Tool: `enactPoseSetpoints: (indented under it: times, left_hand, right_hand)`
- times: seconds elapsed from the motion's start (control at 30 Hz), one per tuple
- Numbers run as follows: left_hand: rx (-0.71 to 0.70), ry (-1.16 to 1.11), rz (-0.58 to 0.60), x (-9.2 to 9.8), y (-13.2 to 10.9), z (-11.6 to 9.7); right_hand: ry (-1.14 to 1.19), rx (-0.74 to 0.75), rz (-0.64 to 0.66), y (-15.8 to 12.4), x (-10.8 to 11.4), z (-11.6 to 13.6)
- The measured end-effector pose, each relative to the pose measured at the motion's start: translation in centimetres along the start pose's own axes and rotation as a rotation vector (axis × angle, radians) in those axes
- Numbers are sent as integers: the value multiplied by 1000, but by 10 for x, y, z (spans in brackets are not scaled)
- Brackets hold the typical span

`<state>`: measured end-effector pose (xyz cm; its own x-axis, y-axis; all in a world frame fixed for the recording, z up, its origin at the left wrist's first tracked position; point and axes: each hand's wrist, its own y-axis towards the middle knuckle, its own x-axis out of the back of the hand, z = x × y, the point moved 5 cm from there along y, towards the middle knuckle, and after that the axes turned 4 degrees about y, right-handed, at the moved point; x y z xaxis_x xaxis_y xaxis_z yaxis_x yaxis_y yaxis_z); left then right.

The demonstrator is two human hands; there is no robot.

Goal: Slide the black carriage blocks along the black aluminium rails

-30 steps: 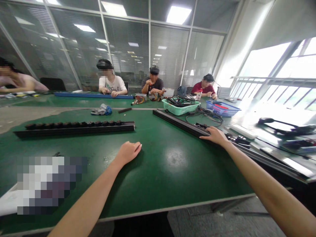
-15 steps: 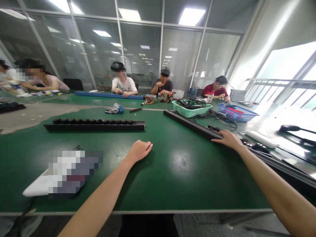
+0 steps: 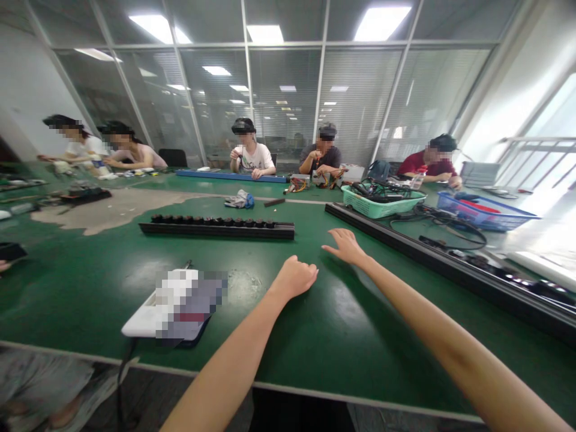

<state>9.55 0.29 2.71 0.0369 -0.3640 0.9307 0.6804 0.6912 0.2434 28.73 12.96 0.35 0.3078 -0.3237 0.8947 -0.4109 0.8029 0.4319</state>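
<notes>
Left hand [image 3: 294, 278] curled in a loose fist, empty, right hand [image 3: 347, 247] open wide, empty, both over green desk [image 3: 90, 288], long black rail [image 3: 405, 243] angling away diagonally to the right, second rail [image 3: 216, 231] lying crosswise ahead

a bench workshop for electronics or wiring, in a glass-partitioned room
long green-topped workbenches [image 3: 324, 342] are worked at by seated people [image 3: 249, 150] at 12 o'clock; a green plastic basket [image 3: 382, 207] packed with cables is placed at 1 o'clock and a blue plastic basket [image 3: 483, 215] at 2 o'clock; glass partitions [image 3: 283, 102] with blinds are seen beyond, and panel lights [image 3: 380, 23] are set into the ceiling.
</notes>
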Motion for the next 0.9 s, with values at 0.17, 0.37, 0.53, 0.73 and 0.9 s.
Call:
enactPoseSetpoints:
  times: [0.17, 0.37, 0.53, 0.73, 0.9]
  left_hand:
    - [36, -46, 45, 1, -3, 3]
    - [79, -165, 110, -15, -5, 2]
    - [98, -170, 115, -17, -6, 3]
    - [118, -146, 124, -11, -10, 4]
    - [61, -113, 105, -7, -11, -4]
  right_hand:
    - [59, 146, 14, 118, -50, 99]
    - [-17, 13, 186, 173, -86, 135]
    - [-91, 59, 184, 147, -80, 140]
    - [-160, 35, 183, 95, -52, 123]
    - [-205, 52, 139, 34, -23, 79]
